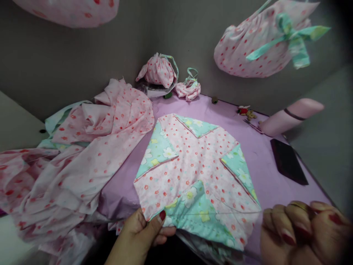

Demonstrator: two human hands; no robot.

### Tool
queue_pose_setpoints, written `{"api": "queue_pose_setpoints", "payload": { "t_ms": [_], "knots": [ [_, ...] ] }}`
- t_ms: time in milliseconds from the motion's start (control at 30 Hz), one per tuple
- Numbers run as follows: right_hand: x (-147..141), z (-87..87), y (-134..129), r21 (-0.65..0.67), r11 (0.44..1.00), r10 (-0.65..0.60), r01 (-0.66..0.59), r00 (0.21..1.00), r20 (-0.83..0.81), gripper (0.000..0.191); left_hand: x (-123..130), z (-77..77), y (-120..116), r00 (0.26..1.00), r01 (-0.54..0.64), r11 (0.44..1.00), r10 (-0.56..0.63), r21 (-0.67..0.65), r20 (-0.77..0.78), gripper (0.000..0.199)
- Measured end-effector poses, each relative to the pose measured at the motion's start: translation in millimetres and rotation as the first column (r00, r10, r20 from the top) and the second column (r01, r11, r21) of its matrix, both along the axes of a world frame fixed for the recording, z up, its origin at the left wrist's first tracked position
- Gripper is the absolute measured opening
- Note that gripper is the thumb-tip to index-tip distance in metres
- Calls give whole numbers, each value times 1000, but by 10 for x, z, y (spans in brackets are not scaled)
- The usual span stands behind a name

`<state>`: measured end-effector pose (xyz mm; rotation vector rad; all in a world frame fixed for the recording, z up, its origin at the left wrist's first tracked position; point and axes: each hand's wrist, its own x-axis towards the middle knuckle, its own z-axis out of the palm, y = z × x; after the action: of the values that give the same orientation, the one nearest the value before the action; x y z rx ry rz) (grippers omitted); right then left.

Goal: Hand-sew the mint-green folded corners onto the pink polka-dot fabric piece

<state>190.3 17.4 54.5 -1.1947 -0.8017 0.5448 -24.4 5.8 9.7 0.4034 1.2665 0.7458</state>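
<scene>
The left hand [146, 230] pinches, thumb uppermost, the near edge of a pink, red-flowered, roughly eight-sided fabric piece [193, 158] spread over a lilac table cover [266, 169]. About as long as wide, the piece carries four mint, flower-printed triangles [242, 175] pointing toward its middle. A thin pale thread [220, 213] stretches from it toward the right hand [300, 228], curled closed at its near right; any contents are hidden. Left of the piece sprawls crumpled pink printed cloth [110, 129].
</scene>
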Motion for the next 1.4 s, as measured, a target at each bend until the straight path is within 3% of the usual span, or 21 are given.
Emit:
{"api": "queue_pose_setpoints", "payload": {
  "t_ms": [100, 200, 233, 300, 367, 433, 500, 667, 800, 1033, 1267, 1333, 1400],
  "knots": [
    [-169, 6, -13, 24, 1000, 7, -5, 994, -111, 7, -1, 16, 2, 1000, -9, 1000, 9, -7, 10, 31],
    [-340, -53, -77, -176, 952, 276, -249, 950, 146, 8, -12, 36, -7, 997, -45, 999, 46, -23, 57, 35],
    [-385, -89, -100, -263, 904, 403, -337, 877, 261, 10, -17, 38, -12, 996, -52, 998, 55, -35, 76, 35],
    [-452, -180, -132, -395, 792, 609, -466, 653, 450, 14, -27, 31, -25, 993, -56, 997, 61, -54, 98, 37],
    [-499, -282, -147, -461, 709, 700, -533, 451, 554, 15, -37, 14, -36, 995, -39, 998, 44, -52, 85, 36],
    [-537, -370, -149, -482, 673, 722, -561, 358, 592, 18, -43, -1, -42, 998, -25, 999, 27, -31, 54, 33],
    [-571, -430, -149, -491, 672, 718, -554, 327, 614, 21, -46, -8, -38, 999, -17, 1000, 17, -17, 34, 31],
    [-637, -461, -143, -452, 735, 650, -505, 336, 682, 33, -55, -12, -7, 999, -5, 1000, 5, -10, 46, 27],
    [-649, -429, -115, -455, 721, 667, -522, 344, 661, 29, -67, -18, 3, 999, -9, 1000, 9, -1, 40, 25],
    [-644, -335, -53, -493, 692, 680, -528, 246, 691, 32, -71, -61, 2, 999, -1, 999, -1, 48, 53, 21],
    [-700, -307, -49, -485, 757, 593, -437, 150, 791, 39, -76, -8, 22, 999, 28, 994, -32, 105, 34, 16],
    [-706, -309, -48, -499, 750, 609, -435, 159, 777, 37, -74, 19, 28, 999, 34, 995, -36, 98, 20, 14],
    [-698, -315, -47, -509, 731, 644, -455, 215, 734, 32, -69, 40, 36, 999, 30, 996, -32, 81, 18, 16]
  ]
}}
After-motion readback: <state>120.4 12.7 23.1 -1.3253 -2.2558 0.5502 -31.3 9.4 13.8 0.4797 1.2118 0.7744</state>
